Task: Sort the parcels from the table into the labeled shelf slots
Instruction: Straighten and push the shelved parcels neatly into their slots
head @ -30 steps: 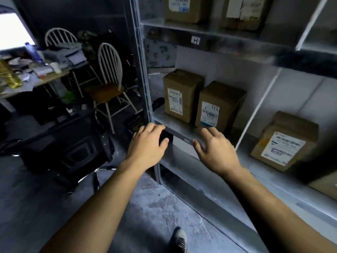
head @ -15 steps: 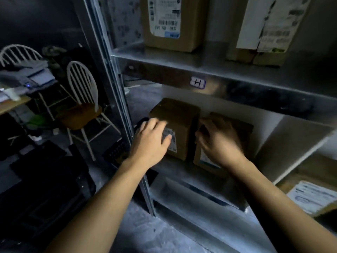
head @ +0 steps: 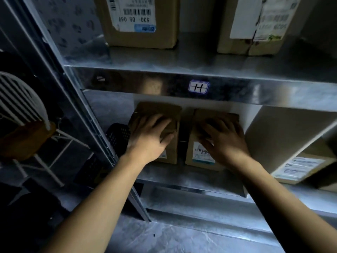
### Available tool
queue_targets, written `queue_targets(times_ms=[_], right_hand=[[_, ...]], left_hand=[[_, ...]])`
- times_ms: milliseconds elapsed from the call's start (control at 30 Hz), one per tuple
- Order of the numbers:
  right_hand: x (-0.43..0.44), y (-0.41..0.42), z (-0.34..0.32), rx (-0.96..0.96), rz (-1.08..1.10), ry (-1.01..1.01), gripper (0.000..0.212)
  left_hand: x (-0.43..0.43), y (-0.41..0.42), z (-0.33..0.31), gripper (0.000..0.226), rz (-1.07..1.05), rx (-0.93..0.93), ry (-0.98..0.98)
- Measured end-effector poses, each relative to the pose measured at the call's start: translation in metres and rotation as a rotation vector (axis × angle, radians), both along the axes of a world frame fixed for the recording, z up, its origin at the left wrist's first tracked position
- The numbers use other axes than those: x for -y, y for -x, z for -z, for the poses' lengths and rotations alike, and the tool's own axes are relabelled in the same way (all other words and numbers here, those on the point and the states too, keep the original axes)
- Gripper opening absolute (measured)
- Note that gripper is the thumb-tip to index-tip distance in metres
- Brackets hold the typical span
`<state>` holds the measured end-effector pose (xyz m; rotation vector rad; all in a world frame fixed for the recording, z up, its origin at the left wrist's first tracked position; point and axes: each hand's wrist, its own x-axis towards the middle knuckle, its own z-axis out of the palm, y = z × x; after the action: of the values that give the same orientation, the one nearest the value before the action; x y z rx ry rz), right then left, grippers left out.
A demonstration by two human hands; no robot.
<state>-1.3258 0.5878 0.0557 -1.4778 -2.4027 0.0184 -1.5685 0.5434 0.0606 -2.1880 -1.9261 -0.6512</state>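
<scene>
Standing side by side w/ a gap btwn, under the white "H" label (head: pixel 198 87), the left brown cardboard parcel (head: pixel 158 108) lay beneath the left hand (head: pixel 147 136), the right brown cardboard parcel (head: pixel 200 157) beneath the right hand (head: pixel 222 137); fingers (head: pixel 158 118) spread flat, nothing clasped, each box directly ahead.

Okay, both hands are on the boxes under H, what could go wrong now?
The left box and right box stand upright, and the left hand and right hand rest high on them, so a hard push might tip them backward. The right hand also hides part of the right box's label, so a mismatch with the H tag could slip by.
</scene>
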Motion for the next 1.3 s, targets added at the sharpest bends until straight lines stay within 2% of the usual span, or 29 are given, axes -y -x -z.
queue_targets(times_ms=[100, 200, 400, 600, 933, 1100, 1300], right_hand=[[-0.002, -0.003, 0.003, -0.033, 0.041, 0.042, 0.05], [-0.006, -0.01, 0.003, -0.01, 0.009, 0.072, 0.053], [-0.011, -0.023, -0.006, 0.003, -0.008, 0.063, 0.054], [-0.004, -0.034, 0.0, -0.021, -0.018, -0.013, 0.045], [0.002, -0.032, -0.002, -0.022, 0.007, 0.042, 0.052], [0.018, -0.019, -0.011, -0.08, 0.045, -0.04, 0.066], [0.031, 0.015, -0.013, -0.058, 0.049, -0.145, 0.055]], left_hand=[[-0.002, 0.014, 0.005, 0.047, 0.015, -0.008, -0.058], [-0.002, 0.021, 0.007, 0.053, 0.014, -0.014, -0.024], [-0.003, 0.013, 0.01, 0.05, 0.035, -0.034, -0.015], [-0.004, 0.011, 0.013, 0.049, 0.035, -0.05, -0.046], [-0.006, 0.008, 0.011, 0.055, 0.027, -0.071, -0.021], [-0.003, 0.009, 0.008, 0.055, 0.015, -0.031, -0.033], [0.002, 0.028, 0.002, 0.054, -0.09, 0.049, -0.071]])
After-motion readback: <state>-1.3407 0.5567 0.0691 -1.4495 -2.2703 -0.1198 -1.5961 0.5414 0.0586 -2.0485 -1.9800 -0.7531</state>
